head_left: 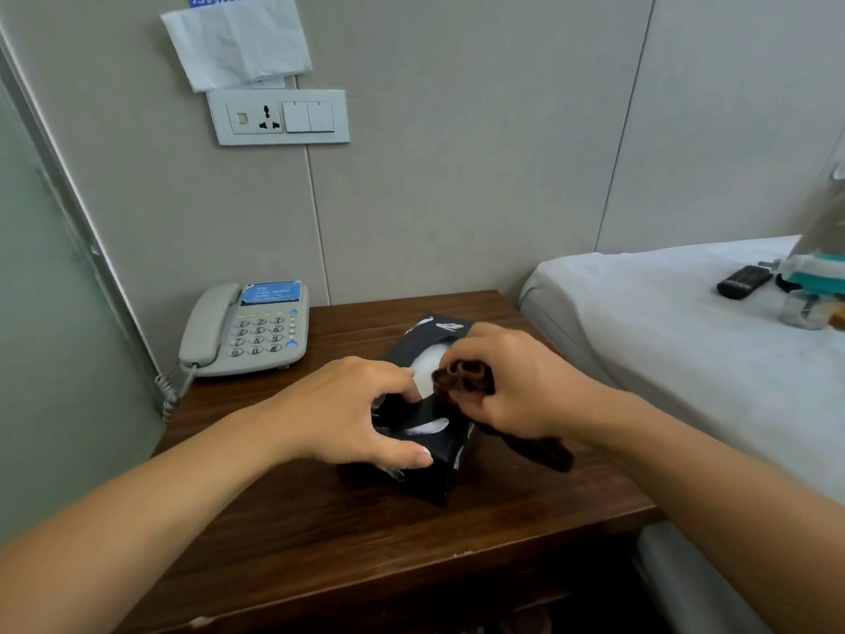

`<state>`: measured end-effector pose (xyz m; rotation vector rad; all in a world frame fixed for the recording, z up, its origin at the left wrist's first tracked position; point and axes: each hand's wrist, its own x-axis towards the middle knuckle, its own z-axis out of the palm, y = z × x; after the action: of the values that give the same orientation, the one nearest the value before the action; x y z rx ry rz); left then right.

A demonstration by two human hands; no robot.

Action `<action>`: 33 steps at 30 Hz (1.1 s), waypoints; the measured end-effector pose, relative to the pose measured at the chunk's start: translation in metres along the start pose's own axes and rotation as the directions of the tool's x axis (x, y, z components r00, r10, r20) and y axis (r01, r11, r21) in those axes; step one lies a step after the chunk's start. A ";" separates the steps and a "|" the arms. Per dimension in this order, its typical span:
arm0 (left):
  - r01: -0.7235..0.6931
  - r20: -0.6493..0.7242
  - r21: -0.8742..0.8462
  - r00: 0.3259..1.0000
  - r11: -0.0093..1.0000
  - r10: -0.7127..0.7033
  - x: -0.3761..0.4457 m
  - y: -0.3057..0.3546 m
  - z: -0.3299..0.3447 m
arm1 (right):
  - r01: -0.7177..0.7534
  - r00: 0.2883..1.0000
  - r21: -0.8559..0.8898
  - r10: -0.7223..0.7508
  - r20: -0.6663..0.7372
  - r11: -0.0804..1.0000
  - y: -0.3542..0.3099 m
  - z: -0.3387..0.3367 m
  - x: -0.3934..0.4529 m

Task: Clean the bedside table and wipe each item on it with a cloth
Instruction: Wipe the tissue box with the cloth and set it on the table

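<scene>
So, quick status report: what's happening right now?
Left hand grips black feather-print tissue box. Right hand holds bunched brown cloth on its top. Nothing obstructing.

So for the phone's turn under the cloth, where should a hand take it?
Probably the handset: it lies lengthwise in the cradle along the left edge of the telephone, a narrow bar fingers can wrap. Come from above and the front, since the wall stands close behind. The coiled cord hanging off the bedside table limits lift.

Counts around the bedside table [283,519]

On it: one telephone [249,329], one tissue box [425,432], one cloth [462,379]; two hands above.
</scene>
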<state>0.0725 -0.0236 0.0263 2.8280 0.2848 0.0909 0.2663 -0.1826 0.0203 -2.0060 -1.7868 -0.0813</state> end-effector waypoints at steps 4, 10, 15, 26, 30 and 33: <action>0.003 -0.011 -0.016 1.000 1.000 -0.003 0.000 0.001 0.000 | -0.040 0.998 -0.007 0.040 -0.042 0.999 0.013 -0.001 0.012; 0.033 -0.005 -0.018 0.999 0.999 -0.033 -0.002 0.005 0.000 | -0.183 0.978 -0.105 0.170 -0.119 0.978 0.021 0.014 0.015; 0.041 0.001 0.005 0.999 0.999 -0.041 -0.002 0.008 -0.001 | -0.123 0.989 0.022 0.124 -0.085 0.992 -0.002 0.010 -0.011; 0.092 -0.074 0.079 0.994 0.993 -0.086 -0.004 0.012 0.009 | -0.194 0.966 0.141 0.214 -0.143 0.971 0.009 0.020 0.003; 0.107 -0.100 0.071 0.990 0.992 -0.099 -0.005 0.011 0.014 | -0.031 0.997 0.112 0.039 -0.064 0.993 -0.009 0.011 -0.010; 0.097 -0.111 0.049 0.990 0.994 -0.091 -0.006 0.013 0.014 | 0.105 0.994 0.117 -0.108 0.018 0.988 -0.019 0.005 -0.021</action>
<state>0.0700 -0.0406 0.0170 2.8624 0.4505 0.2211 0.2438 -0.1993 0.0137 -1.8383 -1.8691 0.0144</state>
